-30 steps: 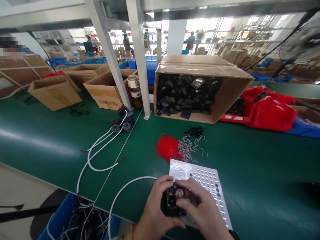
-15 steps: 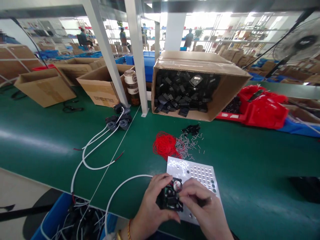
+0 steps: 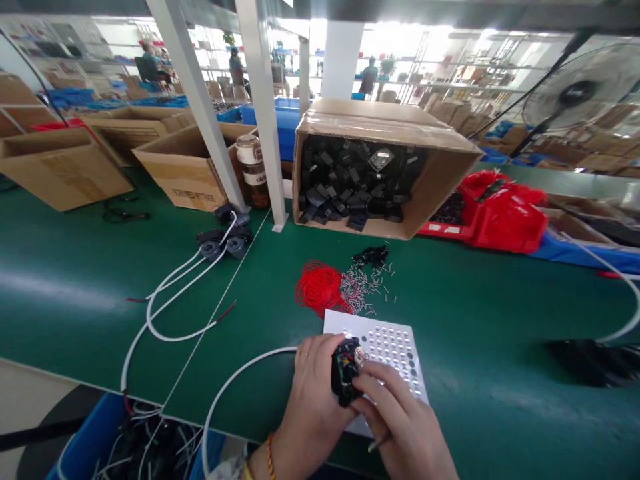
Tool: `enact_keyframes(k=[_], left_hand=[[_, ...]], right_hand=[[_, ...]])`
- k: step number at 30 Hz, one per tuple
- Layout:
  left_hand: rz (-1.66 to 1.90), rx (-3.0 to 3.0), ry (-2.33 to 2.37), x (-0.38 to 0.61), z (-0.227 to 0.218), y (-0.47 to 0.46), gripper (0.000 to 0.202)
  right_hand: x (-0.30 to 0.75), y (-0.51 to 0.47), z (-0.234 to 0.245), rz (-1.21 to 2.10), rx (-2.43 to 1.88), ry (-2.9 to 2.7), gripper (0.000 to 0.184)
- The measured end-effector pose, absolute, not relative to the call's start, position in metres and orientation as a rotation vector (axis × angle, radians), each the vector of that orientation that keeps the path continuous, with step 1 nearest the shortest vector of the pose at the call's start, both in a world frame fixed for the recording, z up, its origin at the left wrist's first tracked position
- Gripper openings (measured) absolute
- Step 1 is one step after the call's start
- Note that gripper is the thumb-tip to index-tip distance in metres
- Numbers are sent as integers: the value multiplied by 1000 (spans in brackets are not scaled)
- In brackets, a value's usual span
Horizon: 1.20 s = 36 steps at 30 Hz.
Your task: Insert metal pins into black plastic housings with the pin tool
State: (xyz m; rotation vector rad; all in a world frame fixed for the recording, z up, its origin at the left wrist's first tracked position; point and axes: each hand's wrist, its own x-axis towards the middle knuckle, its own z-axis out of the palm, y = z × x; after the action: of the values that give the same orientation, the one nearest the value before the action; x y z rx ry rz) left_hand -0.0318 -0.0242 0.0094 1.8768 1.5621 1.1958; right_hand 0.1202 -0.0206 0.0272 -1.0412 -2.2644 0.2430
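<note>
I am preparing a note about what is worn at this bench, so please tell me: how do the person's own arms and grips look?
The left grip wears no glove; at its wrist is a twisted orange-gold bracelet, then a yellow band beside a pale sleeve. The right grip is gloveless too, with no sleeve visible before the picture's edge.

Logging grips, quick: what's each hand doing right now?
Left hand: closed around the black device.
Right hand: curled against it, apparently holding a slim grey piece.

Two hands (image 3: pixel 316 383) (image 3: pixel 406 417), one held device (image 3: pixel 344 375)
</note>
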Motion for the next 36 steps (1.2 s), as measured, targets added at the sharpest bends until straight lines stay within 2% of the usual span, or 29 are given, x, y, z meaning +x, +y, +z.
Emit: enact_keyframes(k=[8, 13, 16, 20, 22, 26, 30, 33, 36], left_hand=[[1145, 1808, 1539, -31, 6, -20, 54], [1238, 1803, 1578, -31, 1, -20, 52], [1210, 1721, 1607, -32, 1, -22, 57], [1179, 1400, 1616, -36, -3, -27, 69], [1190, 1346, 1588, -39, -8, -28, 69], [1223, 1579, 1568, -47, -19, -30, 66], [1256, 1828, 1524, -52, -22, -28, 73], [1236, 1915, 1529, -53, -19, -25, 73], [1222, 1907, 1510, -54, -15, -21, 65]], right_hand=[[122, -24, 12, 617, -1157, -2272, 14], [114, -28, 2, 661, -1234, -2087, 20], [106, -26, -1, 654, -1338, -1826, 14], [96, -21, -5, 790, -1474, -1530, 52], [92, -21, -9, 876, -1432, -1530, 54], [91, -24, -17, 680, -1245, -1683, 47], [94, -25, -22, 479, -1117, -1835, 47], [99, -23, -20, 434, -1096, -1914, 46], [111, -15, -4, 431, -1066, -2019, 43]])
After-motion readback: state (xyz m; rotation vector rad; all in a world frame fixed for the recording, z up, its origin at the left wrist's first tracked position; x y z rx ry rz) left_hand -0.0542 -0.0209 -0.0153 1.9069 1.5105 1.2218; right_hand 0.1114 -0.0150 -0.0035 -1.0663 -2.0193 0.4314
